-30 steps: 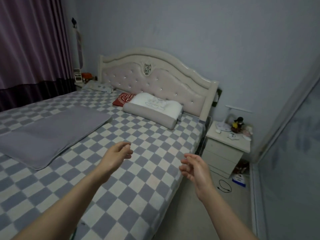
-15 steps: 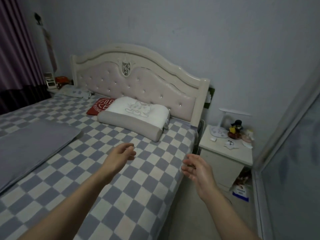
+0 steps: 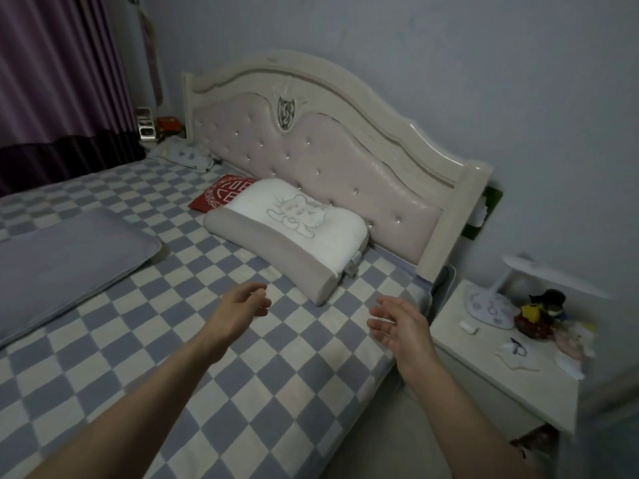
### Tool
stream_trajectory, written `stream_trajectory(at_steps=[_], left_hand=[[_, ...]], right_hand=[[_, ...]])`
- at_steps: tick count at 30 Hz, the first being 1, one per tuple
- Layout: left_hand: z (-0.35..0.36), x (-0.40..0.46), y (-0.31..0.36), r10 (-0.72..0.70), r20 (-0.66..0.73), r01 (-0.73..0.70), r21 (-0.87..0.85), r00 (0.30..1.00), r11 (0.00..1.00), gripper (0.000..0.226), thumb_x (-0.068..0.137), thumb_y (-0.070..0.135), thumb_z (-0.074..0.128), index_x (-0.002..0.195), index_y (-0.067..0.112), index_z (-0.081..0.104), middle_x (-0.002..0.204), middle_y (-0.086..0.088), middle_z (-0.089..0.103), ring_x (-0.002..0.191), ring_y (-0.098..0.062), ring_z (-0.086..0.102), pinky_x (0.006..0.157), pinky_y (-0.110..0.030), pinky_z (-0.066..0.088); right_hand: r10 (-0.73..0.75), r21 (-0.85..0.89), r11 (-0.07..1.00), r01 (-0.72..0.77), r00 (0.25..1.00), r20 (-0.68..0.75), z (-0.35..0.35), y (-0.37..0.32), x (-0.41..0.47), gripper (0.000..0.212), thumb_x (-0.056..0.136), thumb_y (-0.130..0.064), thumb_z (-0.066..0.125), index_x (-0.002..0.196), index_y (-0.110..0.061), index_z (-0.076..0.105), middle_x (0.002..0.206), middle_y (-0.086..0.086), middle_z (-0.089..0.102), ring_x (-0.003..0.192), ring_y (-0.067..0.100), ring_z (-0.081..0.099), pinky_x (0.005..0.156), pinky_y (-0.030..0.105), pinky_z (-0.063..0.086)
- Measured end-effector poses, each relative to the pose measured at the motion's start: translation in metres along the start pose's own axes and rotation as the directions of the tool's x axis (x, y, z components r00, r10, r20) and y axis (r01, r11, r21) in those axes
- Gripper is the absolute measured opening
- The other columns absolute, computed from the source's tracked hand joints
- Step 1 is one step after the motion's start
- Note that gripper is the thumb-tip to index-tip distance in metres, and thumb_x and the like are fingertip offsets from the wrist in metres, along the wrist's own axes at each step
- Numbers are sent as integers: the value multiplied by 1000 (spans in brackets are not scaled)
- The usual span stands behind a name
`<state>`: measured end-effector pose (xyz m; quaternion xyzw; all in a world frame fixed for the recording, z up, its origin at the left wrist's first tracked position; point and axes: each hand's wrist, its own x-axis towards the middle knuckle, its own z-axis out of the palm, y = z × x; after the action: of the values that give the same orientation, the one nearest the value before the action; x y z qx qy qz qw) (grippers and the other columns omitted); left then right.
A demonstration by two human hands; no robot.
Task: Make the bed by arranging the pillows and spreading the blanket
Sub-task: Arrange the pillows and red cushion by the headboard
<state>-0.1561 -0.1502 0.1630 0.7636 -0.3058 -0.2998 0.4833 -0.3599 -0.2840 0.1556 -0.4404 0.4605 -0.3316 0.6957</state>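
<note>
While both hands, the left hand and the right hand, hang loose and hold nothing, the white pillow lies by the bed's headboard edge, and the gray blanket lies folded near its far side.

You are looking into a dim room under flat, bluish-grey light with no clear source, so shadows are faint, showing only as soft darkening under the pillow and along the curtain. A weak sheen sits on the glossy headboard rim, with no harsh glare. The wide lens bends the walls and bed edge, and the nightstand at your right edge smears into motion blur.
</note>
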Motion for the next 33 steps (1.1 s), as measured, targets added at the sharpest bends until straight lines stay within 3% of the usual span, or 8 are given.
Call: stream_trajectory(at_steps=[4, 8, 12, 14, 23, 27, 33], left_hand=[[16, 66, 9, -10, -36, 9, -33, 999, 999, 37, 99, 26, 38, 131, 9, 48, 112, -8, 61, 97, -18, 59, 83, -29, 44], [38, 122, 24, -15, -2, 15, -76, 1000, 997, 33, 99, 22, 39, 127, 8, 50, 108, -10, 62, 85, -11, 59, 68, -20, 43], [51, 165, 29, -62, 32, 64, -91, 998, 994, 32, 99, 24, 38, 127, 12, 50, 111, -9, 62, 89, -13, 59, 82, -29, 42], [53, 184, 26, -70, 33, 73, -70, 997, 995, 32, 100, 25, 37, 127, 14, 49, 112, -8, 61, 91, -12, 59, 83, -30, 42], [50, 249, 11, -197, -130, 204, 43, 972, 978, 33, 99, 20, 38, 126, 8, 51, 112, -13, 61, 101, -25, 59, 86, -32, 45], [71, 294, 9, -261, -204, 279, 66, 944, 958, 32, 98, 22, 40, 125, 9, 53, 112, -13, 63, 98, -24, 61, 91, -35, 46], [108, 359, -6, -377, -264, 390, -4, 888, 921, 34, 98, 21, 40, 129, 8, 49, 109, -10, 61, 95, -19, 59, 81, -27, 41]], right_hand=[[33, -39, 999, -34, 999, -21, 4, -9, 62, 10, 93, -15, 52, 98, -11, 60, 91, 10, 62, 77, 22, 59, 66, 28, 49], [36, -55, 998, -39, 998, -47, 7, -30, 116, 8, 92, -14, 53, 91, -12, 60, 86, 8, 61, 73, 22, 59, 65, 28, 48], [54, -61, 996, -58, 996, -71, 7, -39, 168, 13, 93, -15, 54, 100, -8, 61, 87, 9, 62, 76, 24, 60, 67, 29, 50], [89, -62, 994, -92, 994, -57, 11, -39, 196, 10, 93, -14, 53, 96, -8, 62, 86, 9, 62, 75, 24, 60, 67, 30, 49], [298, -183, 942, -281, 952, 75, 46, -31, 337, 6, 90, -13, 56, 87, -8, 60, 80, 9, 62, 67, 20, 59, 64, 28, 49], [370, -225, 916, -333, 917, 148, 66, -25, 403, 5, 90, -13, 55, 88, -9, 57, 78, 8, 59, 67, 20, 57, 65, 28, 47], [444, -306, 859, -410, 895, 49, 70, -4, 502, 13, 92, -15, 52, 81, -8, 56, 74, 5, 57, 64, 15, 53, 59, 25, 41]])
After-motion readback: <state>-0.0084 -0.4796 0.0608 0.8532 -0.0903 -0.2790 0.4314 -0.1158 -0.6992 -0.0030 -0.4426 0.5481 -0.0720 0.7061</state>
